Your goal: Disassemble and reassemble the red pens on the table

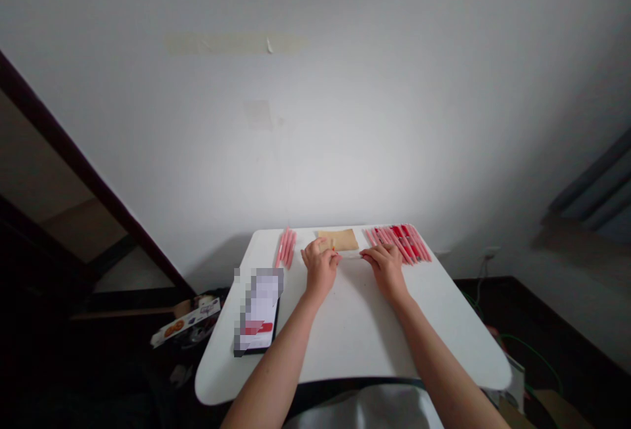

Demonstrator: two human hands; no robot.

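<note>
Near the far side of the white table, my left hand (321,271) is closed with its fingertips pinching one end of a slim pale strip (351,255). My right hand (387,268) pinches the other end, so the strip spans level between the two hands. A spot of red shows at the left fingertips and a dark bit at the right ones; the strip's kind is too small to make out. Just behind it lies a tan rectangular pad (340,239). A row of pink pen-like sticks (417,243) lies beside my right hand, partly covered by it.
Several more pink sticks (286,249) lie at the far left of the table (355,343). A phone (260,314), partly blurred out, rests at the left edge. The wall (315,153) stands behind the table. Boxes and clutter (190,324) are on the floor to the left.
</note>
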